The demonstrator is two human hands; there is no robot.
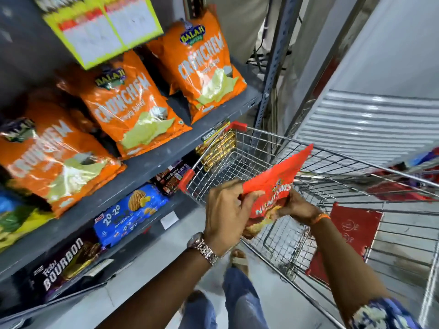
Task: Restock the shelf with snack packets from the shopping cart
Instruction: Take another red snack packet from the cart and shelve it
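Both hands hold one red snack packet (276, 184) above the near corner of the wire shopping cart (332, 172). My left hand (225, 210), with a metal watch on the wrist, grips the packet's left edge. My right hand (298, 205), with an orange thread at the wrist, grips its lower right part. The packet tilts up to the right. On the left, the grey shelf (142, 172) carries three orange chip bags (202, 67) standing in a row. More red packets (399, 188) lie blurred at the cart's far right.
The lower shelf holds blue cookie packs (126, 214), a dark Bourbon pack (64, 262) and gold-wrapped items (218, 148). A yellow price sign (102, 27) hangs above. A red flap (351, 231) sits in the cart. My jeans and sandalled foot (240, 260) stand between shelf and cart.
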